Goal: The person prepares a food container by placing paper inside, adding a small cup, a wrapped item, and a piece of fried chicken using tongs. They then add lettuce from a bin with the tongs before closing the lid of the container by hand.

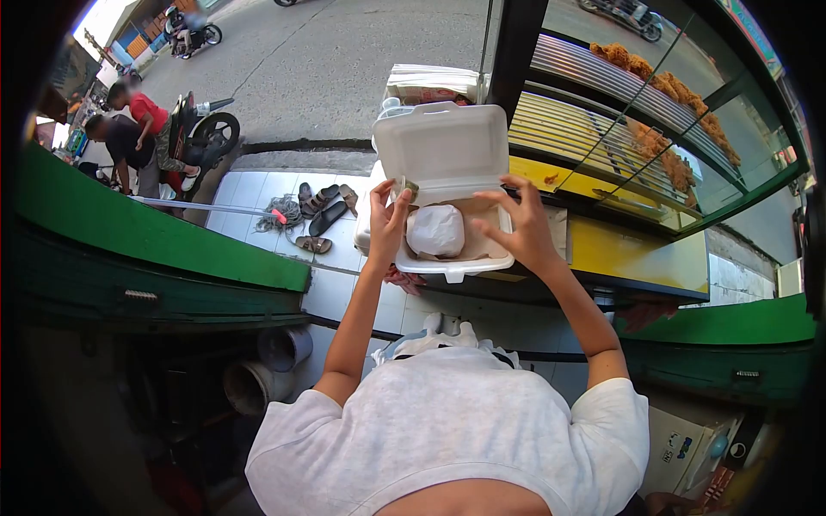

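- Left hand [389,225] up at the box's left side, its grip pinching a small packet [408,188]; greenish contents, too small to make out, fingers covering part.
- Right hand [527,225] at the right side, fingers spread and curved, nothing in that grip; contact with the rim, can't tell.
- Between them, the foam box [455,267], lid [443,144] raised on the far side.
- White wrapped bundle [436,230] sits in the base, left of middle, whatever's inside hidden; brown lining [477,246] shows to its right, partly behind the fingers.
- Box mostly hides its support.
- Room near the box, before the white shirt [447,413]; tighter far right, where the display case's dark post [519,52] rises.
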